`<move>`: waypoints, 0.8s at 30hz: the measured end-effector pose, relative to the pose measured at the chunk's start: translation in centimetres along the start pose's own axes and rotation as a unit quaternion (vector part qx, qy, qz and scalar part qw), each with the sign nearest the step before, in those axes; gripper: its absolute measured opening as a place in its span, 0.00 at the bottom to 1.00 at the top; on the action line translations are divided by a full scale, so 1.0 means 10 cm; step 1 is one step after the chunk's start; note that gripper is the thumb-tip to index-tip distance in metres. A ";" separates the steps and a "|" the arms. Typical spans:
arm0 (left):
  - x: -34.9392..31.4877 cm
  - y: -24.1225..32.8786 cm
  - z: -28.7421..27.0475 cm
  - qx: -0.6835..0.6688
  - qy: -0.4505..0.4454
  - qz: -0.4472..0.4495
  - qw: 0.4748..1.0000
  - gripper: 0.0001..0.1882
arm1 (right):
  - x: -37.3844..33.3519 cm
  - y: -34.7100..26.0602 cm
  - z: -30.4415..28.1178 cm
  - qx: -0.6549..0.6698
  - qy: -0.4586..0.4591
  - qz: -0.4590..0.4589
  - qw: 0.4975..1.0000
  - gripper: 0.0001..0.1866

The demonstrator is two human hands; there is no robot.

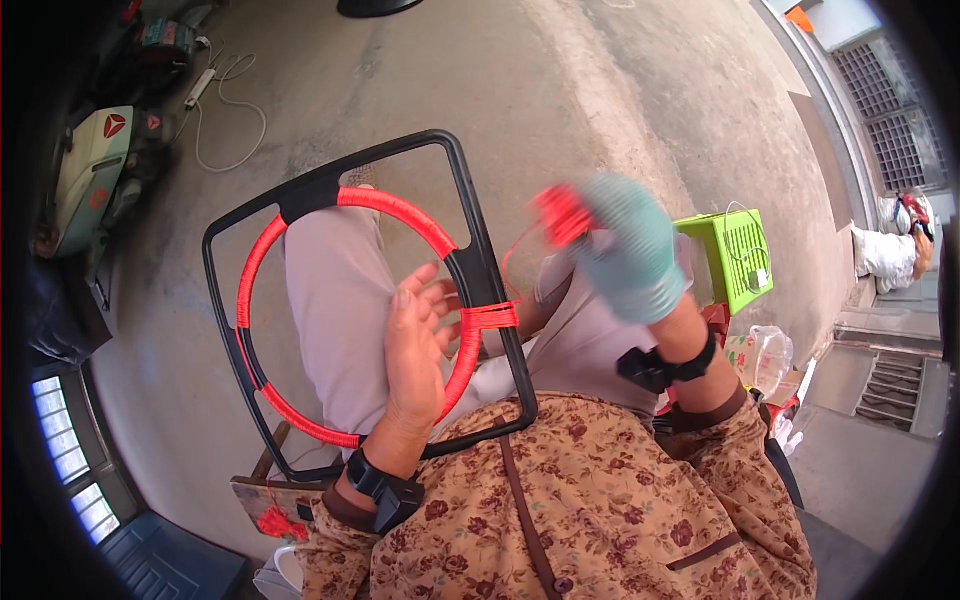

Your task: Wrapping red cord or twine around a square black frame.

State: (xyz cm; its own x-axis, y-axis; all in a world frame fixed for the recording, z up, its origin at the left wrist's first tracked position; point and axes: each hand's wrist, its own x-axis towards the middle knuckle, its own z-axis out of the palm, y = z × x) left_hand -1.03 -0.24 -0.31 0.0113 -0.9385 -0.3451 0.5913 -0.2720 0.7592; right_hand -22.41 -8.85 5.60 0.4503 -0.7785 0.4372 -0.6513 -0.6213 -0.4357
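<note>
A black square frame with a ring inside it (457,157) rests tilted across my lap. Red cord (400,212) is wound closely round much of the ring, and several turns (490,317) bind the ring to the frame's right bar. My bare left hand (418,340) reaches through the ring with its fingers apart, beside the wound right side. In a teal knit glove, my right hand (630,250) is up to the right of the frame, blurred, closed on a bundle of red cord (564,214). A loose strand runs from that bundle to the bound turns.
A green plastic basket or stool (738,258) stands at my right, with a clear plastic bag (762,358) nearer me. At the far left are a parked scooter (92,185) and a white power strip (200,88). Red cord scraps (280,522) hang by a wooden board at lower left.
</note>
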 end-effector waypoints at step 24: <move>0.07 -0.03 -0.21 -0.104 -0.006 -0.094 0.990 0.26 | -0.26 0.20 0.58 0.530 -0.145 0.354 0.757 0.13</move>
State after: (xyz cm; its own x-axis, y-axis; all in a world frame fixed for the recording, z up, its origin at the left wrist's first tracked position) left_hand 0.49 -0.38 -1.96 -0.1235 -0.8781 -0.4623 0.7353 -0.3938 0.5516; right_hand -21.29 -8.62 -0.98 0.4331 -0.8410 -0.3244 -0.0056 0.3573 -0.9340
